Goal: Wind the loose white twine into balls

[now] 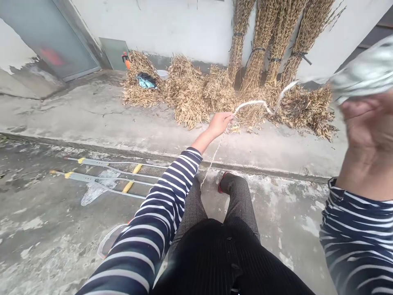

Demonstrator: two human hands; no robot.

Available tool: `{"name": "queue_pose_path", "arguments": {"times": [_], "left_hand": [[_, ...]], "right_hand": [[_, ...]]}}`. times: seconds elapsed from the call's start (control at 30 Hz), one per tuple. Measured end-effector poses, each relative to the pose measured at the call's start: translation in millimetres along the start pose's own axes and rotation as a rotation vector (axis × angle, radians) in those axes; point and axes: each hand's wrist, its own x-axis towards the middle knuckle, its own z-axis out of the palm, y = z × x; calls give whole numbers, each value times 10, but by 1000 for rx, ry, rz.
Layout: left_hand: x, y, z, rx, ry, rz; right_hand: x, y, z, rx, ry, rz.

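Observation:
My left hand (220,124) is closed, pinching a white cord (251,102) between thumb and fingertips. A thinner, twisted length of the cord hangs from those fingers down between my legs. On the other side, the cord runs in a loose wave towards my raised right hand (370,116). That hand is blurred at the right edge, its fingers closed around a whitish bundle (365,73) that looks like wound cord. Part of the bundle lies outside the view.
Tied bundles of dry stalks (260,45) lean on the white wall behind heaps of dry plants (190,90). A blue-and-black cloth item (146,80) and an orange-topped bottle (125,60) lie among them. Crutches (116,177) and clear plastic (95,192) rest below the concrete step (159,157).

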Motion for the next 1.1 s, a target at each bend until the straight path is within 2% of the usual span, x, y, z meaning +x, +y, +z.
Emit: {"name": "queue_pose_path", "arguments": {"times": [0.03, 0.07, 0.13, 0.2, 0.27, 0.33, 0.4, 0.47, 0.53, 0.63, 0.77, 0.93, 1.03, 1.1], "left_hand": [[0, 8, 14, 16, -23, -12], [-57, -20, 53, 38, -72, -65], [-306, -152, 183, 81, -199, -243], [-639, -290, 337, 105, -235, -373], [-939, -330, 471, 57, -215, -393], [-1144, -236, 568, -147, -173, -335], [-1261, -56, 622, -440, -133, -274], [-1335, 127, 637, -665, -118, -263], [-1400, 252, 619, -784, -135, -299], [-1483, 311, 557, -831, -169, -364], [-1514, 271, 480, -707, -167, -388], [-1609, 148, 488, -669, -214, -425], [-1806, 71, 538, -663, -268, -496], [-1953, 68, 544, -623, -345, -491]], "right_hand": [[-39, 24, 105, 108, 107, -104], [-73, 78, 218, 185, 132, -158], [-114, 278, 441, 254, 21, -127], [-124, 582, 641, 288, -91, 10], [-123, 936, 822, 359, -212, 196], [-135, 1269, 986, 442, -265, 379], [-171, 1521, 1117, 498, -329, 492], [-221, 1669, 1199, 529, -370, 556], [-268, 1728, 1223, 546, -372, 579], [-313, 1738, 1182, 553, -350, 581], [-338, 1739, 1112, 543, -339, 619], [-278, 1720, 1088, 549, -173, 584], [-170, 1723, 1081, 391, -63, 482], [-97, 1767, 1096, 160, 41, 352]]}}
